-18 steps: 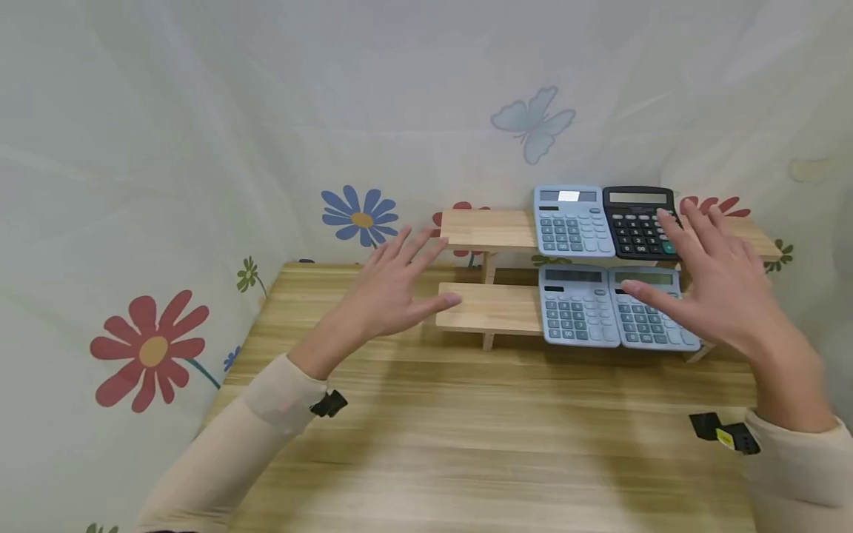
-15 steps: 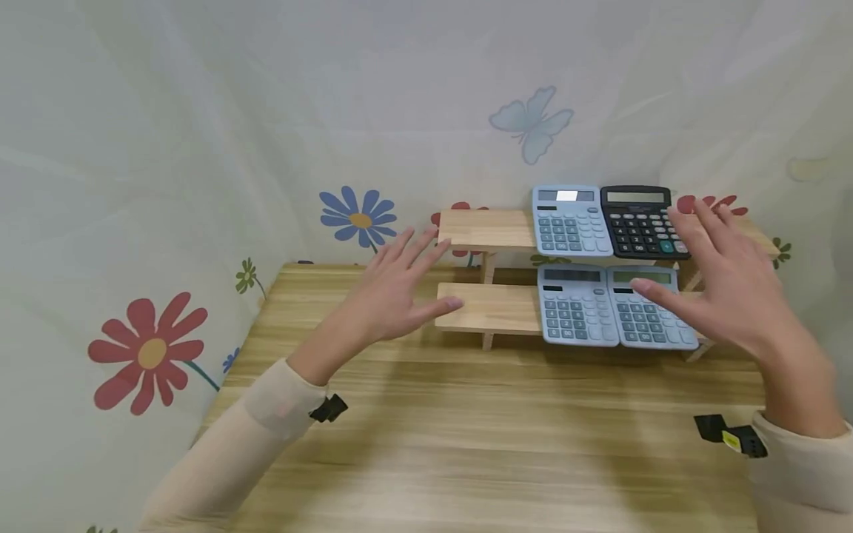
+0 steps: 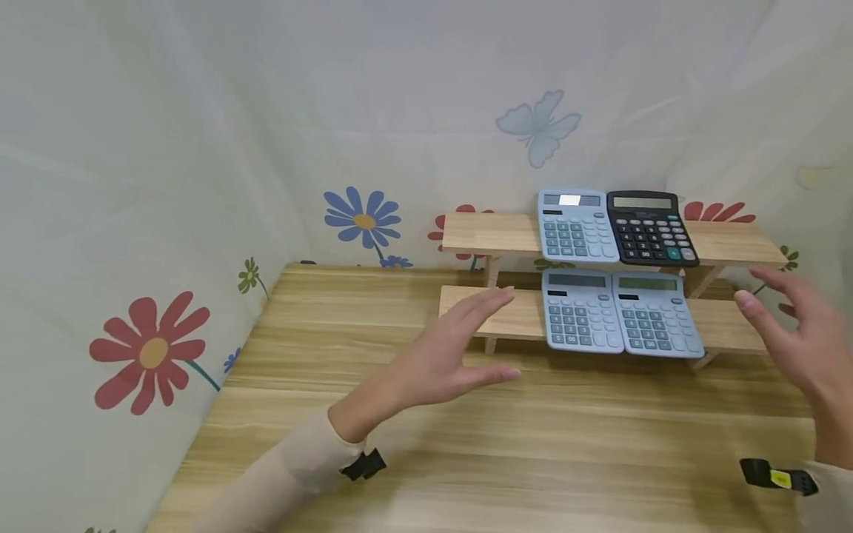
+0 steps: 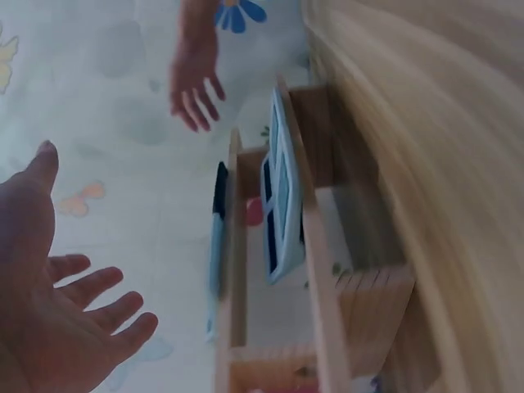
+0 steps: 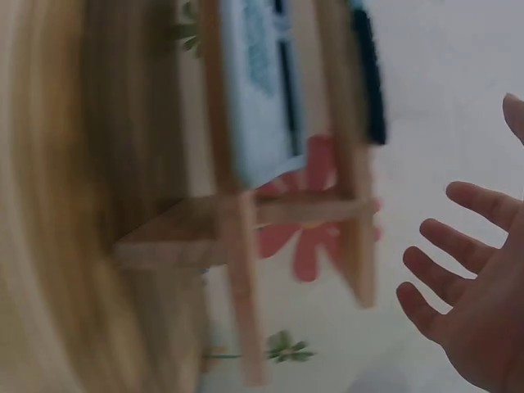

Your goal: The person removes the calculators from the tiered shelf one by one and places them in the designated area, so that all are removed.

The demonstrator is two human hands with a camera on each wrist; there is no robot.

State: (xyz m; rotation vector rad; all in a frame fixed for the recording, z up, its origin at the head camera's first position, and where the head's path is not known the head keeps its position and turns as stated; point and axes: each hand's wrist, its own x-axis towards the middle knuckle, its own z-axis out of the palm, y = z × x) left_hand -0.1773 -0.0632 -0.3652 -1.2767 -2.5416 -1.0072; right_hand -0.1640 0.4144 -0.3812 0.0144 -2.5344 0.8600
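From the head camera, your left hand (image 3: 436, 363) hovers over the table (image 3: 466, 444) with fingers straight and spread from the thumb, holding nothing. At its 2 o'clock stands the wooden rack (image 3: 489, 233) with two shelves. Your right hand (image 3: 800, 333) is near the right edge of the view, fingers loosely spread and empty, just off the right end of the lower shelf (image 3: 493, 311). Two blue calculators lie side by side on that lower shelf — the left one (image 3: 578, 320) and the right one (image 3: 656, 324), touching each other. On the upper shelf a third blue calculator (image 3: 577, 224) sits against a black calculator (image 3: 651, 228). The right lower calculator is at about 9 o'clock from your right hand, near but apart.

From the left wrist camera, the left hand's palm and fingers (image 4: 90, 286) are open and clear of everything; the rack (image 4: 327, 270) runs up the middle of the view, and the right hand (image 4: 195, 70) shows at 12 o'clock.

From the right wrist camera — blurred — the right hand's fingers (image 5: 458, 250) are spread, empty, at 3 o'clock from the rack (image 5: 237, 246).
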